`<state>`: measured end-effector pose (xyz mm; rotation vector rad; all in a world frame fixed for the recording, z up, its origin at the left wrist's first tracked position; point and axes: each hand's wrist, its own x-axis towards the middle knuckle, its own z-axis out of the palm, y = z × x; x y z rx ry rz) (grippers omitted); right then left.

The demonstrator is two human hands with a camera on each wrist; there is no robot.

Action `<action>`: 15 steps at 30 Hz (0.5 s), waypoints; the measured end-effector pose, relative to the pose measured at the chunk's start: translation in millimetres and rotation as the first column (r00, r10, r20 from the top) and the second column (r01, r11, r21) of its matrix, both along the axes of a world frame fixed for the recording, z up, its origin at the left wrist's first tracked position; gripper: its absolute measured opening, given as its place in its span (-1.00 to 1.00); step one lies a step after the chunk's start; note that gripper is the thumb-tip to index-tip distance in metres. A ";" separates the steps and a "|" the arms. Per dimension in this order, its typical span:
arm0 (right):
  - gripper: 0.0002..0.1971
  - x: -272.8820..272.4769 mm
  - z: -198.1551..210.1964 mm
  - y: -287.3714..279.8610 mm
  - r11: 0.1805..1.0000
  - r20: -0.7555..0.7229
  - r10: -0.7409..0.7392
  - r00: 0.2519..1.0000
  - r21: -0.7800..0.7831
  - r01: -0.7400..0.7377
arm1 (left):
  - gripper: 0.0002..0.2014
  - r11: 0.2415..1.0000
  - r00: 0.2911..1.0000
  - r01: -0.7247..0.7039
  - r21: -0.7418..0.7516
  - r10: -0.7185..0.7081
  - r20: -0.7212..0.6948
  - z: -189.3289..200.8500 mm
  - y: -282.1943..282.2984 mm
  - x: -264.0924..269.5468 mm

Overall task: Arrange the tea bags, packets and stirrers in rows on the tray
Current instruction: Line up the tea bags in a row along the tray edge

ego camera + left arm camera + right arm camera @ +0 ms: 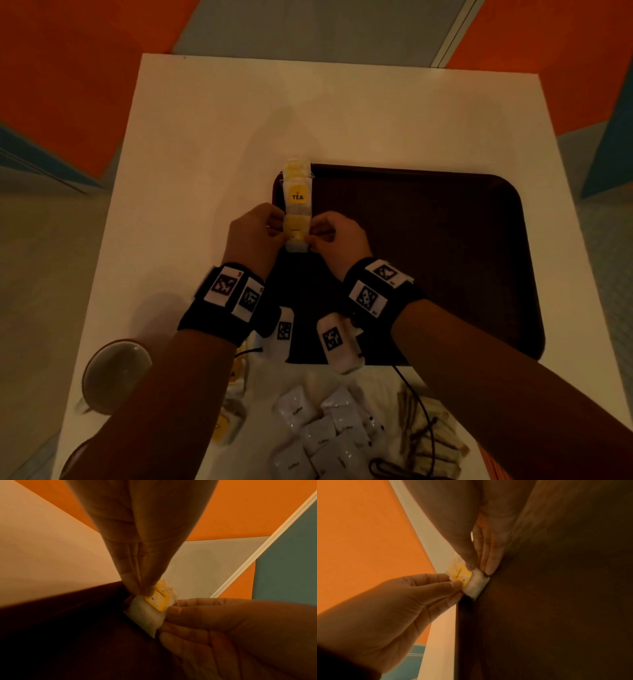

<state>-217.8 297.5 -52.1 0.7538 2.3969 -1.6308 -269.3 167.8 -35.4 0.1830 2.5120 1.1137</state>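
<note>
Hands (255, 236) (337, 240) pinch tea bag (296, 233); neighbour's (297, 195) tag reads "TEA".

Head view looks steeply down from above; both wrist views, close in, share the tea bag (147, 614).

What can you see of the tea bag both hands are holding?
The white pillow-shaped tea bag with a square yellow tag lies flat at the left edge of the dark brown tray, nearest in a line of tea bags. The left hand and right hand pinch its opposite sides.
</note>
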 end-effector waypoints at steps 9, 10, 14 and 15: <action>-0.63 -8.3 3.3 1.7 0.993 -0.076 0.074 0.994 0.096 -0.066 | -0.52 0.999 0.998 0.048 -0.002 -0.048 -0.046 2.6 2.0 -4.1; -0.62 -7.8 3.7 0.7 0.991 -0.069 0.096 0.993 0.094 -0.090 | -0.53 0.996 0.996 0.081 -0.028 -0.082 -0.042 3.8 2.8 -3.7; -0.65 -4.1 -1.0 0.2 0.978 -0.048 0.159 0.986 0.144 -0.151 | -0.60 0.991 0.993 0.111 -0.073 -0.113 -0.028 4.3 3.3 0.4; -0.65 -4.0 -2.1 0.8 0.977 -0.052 0.161 0.986 0.151 -0.151 | -0.59 0.991 0.993 0.109 -0.076 -0.111 -0.030 2.7 2.8 0.6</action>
